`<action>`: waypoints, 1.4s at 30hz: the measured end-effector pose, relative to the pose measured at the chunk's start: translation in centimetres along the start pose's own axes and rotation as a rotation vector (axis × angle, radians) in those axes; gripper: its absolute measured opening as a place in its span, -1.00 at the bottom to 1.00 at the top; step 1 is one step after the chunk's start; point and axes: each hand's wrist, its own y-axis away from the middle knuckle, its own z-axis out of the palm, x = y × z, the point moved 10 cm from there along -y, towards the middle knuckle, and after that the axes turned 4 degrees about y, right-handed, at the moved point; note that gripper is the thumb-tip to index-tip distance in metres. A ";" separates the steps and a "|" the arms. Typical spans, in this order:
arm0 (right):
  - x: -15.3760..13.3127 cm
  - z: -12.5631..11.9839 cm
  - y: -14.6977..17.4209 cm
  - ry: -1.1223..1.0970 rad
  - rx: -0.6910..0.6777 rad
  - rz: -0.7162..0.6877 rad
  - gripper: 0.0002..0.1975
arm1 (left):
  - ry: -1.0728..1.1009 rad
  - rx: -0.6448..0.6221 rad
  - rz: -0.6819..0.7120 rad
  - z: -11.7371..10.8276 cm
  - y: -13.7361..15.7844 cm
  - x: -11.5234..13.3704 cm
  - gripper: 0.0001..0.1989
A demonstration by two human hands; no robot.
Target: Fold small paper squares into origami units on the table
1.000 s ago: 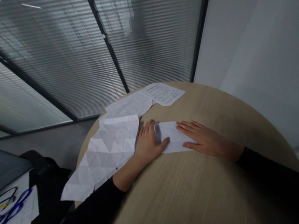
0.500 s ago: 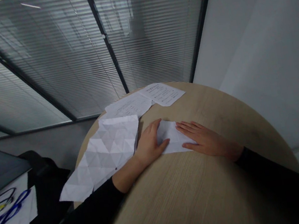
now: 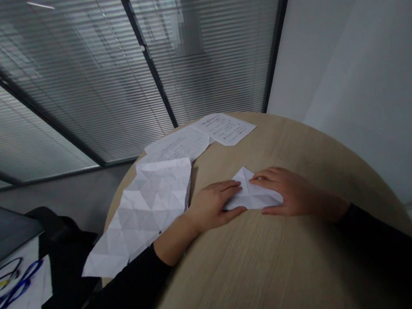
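A small folded sheet of white paper (image 3: 253, 200) lies on the round wooden table, with a pointed top and a crease down its middle. My left hand (image 3: 216, 204) rests on its left side, fingers extended over the paper and thumb stretched along the near edge. On the right side, my right hand (image 3: 290, 191) lays slightly bent fingers near the central crease, its thumb apart at the near edge. Both hands are open and touch the paper without pinching it. Their palms hide the outer corners.
Left of my hands lies a large white sheet creased into triangles (image 3: 151, 198). Printed papers (image 3: 221, 129) lie at the far edge of the table (image 3: 267, 263). A blue cable (image 3: 18, 288) rests on papers at lower left. Glass with blinds (image 3: 104, 87) stands behind.
The small paper now shows a pointed top and central crease instead of a flatter top edge. My left hand has shifted right and nearer; my right hand has moved right, its fingers more bent.
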 end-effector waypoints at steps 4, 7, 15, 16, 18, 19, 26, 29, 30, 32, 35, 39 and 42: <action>0.0 -0.8 0.2 -0.041 0.006 -0.010 -0.43 | 0.009 0.015 -0.004 -0.3 0.0 -0.1 -0.51; 0.4 -1.0 0.5 -0.069 0.018 -0.004 -0.44 | 0.021 0.028 0.016 -0.5 -0.1 0.0 -0.52; 2.4 -0.7 0.8 -0.185 0.116 0.039 -0.82 | 0.064 0.067 0.019 -1.2 -0.3 0.0 -0.64; 3.0 -0.6 0.9 -0.191 0.136 0.065 -0.82 | 0.060 0.065 0.003 -1.2 -0.3 -0.1 -0.62; 4.0 -0.3 1.0 -0.195 0.155 0.133 -0.82 | 0.065 0.079 -0.057 -1.2 -0.2 -0.8 -0.61; 4.5 0.0 1.1 -0.199 0.152 0.167 -0.83 | 0.075 0.095 -0.103 -1.3 -0.2 -1.3 -0.62; 4.9 0.2 1.1 -0.093 0.207 0.271 -0.74 | -0.024 0.193 -0.357 -1.7 0.6 -4.9 -0.78; 3.9 0.2 0.8 -0.076 0.189 0.250 -0.54 | -0.085 0.182 -0.271 -1.5 0.4 -4.3 -0.60; 3.4 0.3 0.6 -0.091 0.170 0.230 -0.48 | -0.078 0.171 -0.248 -1.3 0.4 -4.1 -0.53; 2.8 0.5 0.5 -0.127 0.142 0.192 -0.41 | -0.054 0.149 -0.221 -1.0 0.3 -3.9 -0.45; 2.8 0.7 0.5 -0.172 0.142 0.182 -0.40 | -0.005 0.136 -0.204 -0.7 0.3 -4.0 -0.48; 3.1 1.1 0.5 -0.238 0.175 0.203 -0.42 | 0.097 0.161 -0.193 -0.9 0.1 -4.1 -0.61; 3.1 0.5 0.5 -0.272 0.225 0.236 -0.45 | 0.135 0.182 -0.215 -1.4 0.1 -4.1 -0.70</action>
